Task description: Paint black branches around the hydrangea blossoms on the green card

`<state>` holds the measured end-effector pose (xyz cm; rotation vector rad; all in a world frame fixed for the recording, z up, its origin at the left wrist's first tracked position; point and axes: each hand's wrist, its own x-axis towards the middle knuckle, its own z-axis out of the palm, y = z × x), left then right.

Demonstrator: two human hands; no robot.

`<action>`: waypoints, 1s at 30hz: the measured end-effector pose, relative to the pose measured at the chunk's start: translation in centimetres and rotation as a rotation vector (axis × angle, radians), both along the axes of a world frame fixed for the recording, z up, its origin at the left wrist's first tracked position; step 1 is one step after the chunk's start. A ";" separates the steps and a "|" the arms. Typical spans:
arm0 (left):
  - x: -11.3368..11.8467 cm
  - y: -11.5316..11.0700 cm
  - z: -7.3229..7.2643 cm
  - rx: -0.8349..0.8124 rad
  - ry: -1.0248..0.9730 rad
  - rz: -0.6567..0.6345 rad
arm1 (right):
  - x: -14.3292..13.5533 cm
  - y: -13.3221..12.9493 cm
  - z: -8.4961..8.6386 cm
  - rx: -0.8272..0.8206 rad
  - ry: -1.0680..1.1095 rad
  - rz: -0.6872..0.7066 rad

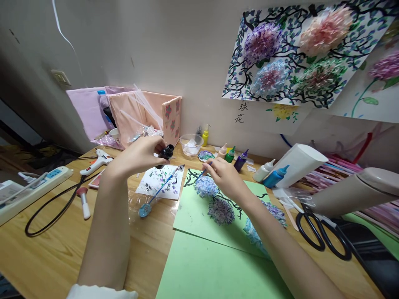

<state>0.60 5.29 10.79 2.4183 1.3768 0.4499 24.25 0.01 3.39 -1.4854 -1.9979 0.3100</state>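
Note:
My left hand (145, 150) grips a small black bottle (167, 153), tilted above a paint-stained white sheet (146, 181). In my right hand (223, 176) is a thin blue paintbrush (201, 176), pinched between the fingers over a green sheet (190, 218). That sheet carries black painted branches (192, 177) and fluffy flowers: a light blue one (205, 186), a greyish purple one (221, 210), and others partly behind my right forearm. A second blue brush (164, 185) lies across the stained sheet. The right brush's tip is hard to make out.
Several paint bottles (241, 160) and a clear bowl (191, 144) line the wall side. Black-handled scissors (322, 232) and a white roll (299, 164) are at right. On the left lie a glue gun (96, 162), its cable and a power strip (37, 191).

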 end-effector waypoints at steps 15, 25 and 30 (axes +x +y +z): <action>1.1 0.6 -1.3 -0.104 0.158 -0.093 | 0.2 -4.9 4.7 0.607 0.321 -0.017; 2.3 0.1 -1.4 -0.114 0.223 -0.132 | -0.4 -4.6 4.5 0.559 0.317 0.087; 2.6 -0.3 -1.0 -0.090 0.242 -0.162 | -0.8 -4.4 4.5 0.558 0.229 0.152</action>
